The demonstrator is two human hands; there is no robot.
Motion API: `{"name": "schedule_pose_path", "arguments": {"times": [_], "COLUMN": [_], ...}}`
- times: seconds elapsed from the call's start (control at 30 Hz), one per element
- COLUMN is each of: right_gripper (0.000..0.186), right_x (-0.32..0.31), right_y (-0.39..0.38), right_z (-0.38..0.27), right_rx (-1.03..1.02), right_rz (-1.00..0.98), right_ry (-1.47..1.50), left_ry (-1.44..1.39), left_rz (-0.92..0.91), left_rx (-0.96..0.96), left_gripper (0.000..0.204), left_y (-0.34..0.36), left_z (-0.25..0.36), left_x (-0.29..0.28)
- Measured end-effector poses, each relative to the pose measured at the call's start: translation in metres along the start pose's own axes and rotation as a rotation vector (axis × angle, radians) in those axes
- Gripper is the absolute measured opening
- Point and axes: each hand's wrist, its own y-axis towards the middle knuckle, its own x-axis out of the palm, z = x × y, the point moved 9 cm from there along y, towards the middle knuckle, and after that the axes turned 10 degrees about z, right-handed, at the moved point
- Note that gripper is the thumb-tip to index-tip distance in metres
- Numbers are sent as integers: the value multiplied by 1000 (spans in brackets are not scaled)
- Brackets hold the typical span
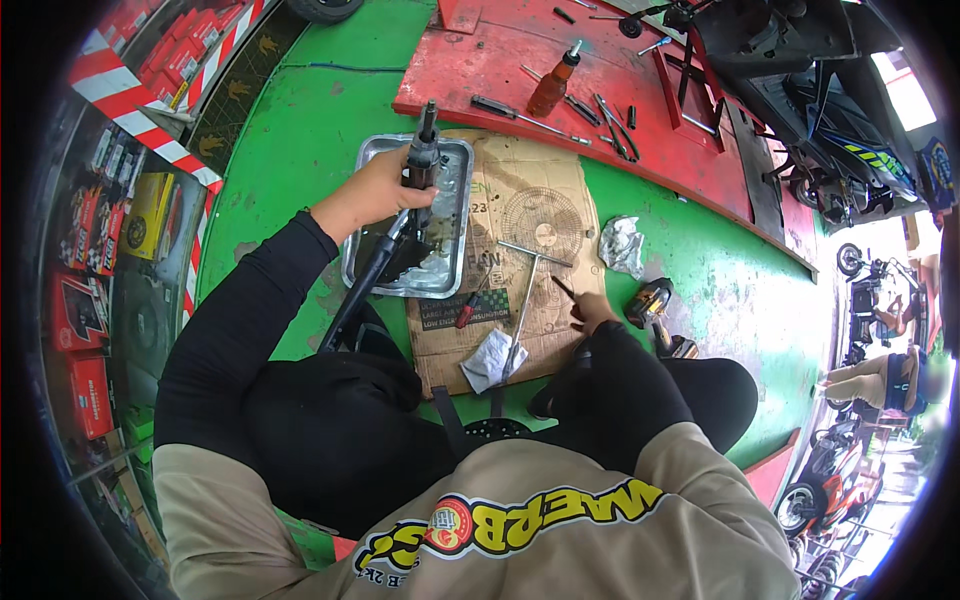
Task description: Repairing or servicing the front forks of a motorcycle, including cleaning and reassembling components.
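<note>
In my left hand point(378, 190) is a dark metal motorcycle fork part point(424, 160), held upright with the fingers wrapped round it. A long black tube point(368, 278) slants from it toward my left knee; how the two join is unclear. Beneath lies a shallow metal tray point(459, 215) with dark wet stains. My right hand point(595, 312) is closed on a short dark rod-like tool point(563, 287) pointing up and left. Beside it a T-handle wrench point(535, 262) lies on flattened cardboard point(560, 170). Left of the wrench are a red-handled screwdriver point(468, 309) and a white rag point(490, 361).
A crumpled rag point(622, 248) and yellow-black power drill point(654, 302) lie right on the green floor point(740, 290). Ahead, a red platform point(470, 60) bears a brownish-red bottle point(552, 88), pliers point(616, 130) and several tools. A motorcycle point(840, 130) stands far right; shelves point(130, 240) line the left.
</note>
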Motion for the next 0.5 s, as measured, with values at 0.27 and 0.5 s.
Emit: {"name": "schedule_pose_path", "arguments": {"times": [0.27,0.5], "right_gripper": [23,63], "right_x": [-11,-35], "right_y": [-62,-229], "right_z": [-136,-544], "right_rx": [-99,-918], "right_rz": [617,214], "right_ry": [116,54], "left_ry": [93,167], "left_rz": [46,54], "left_rx": [29,44], "left_gripper": [50,34], "left_y": [-14,-24], "left_z": [-19,24], "left_x": [-20,-13]}}
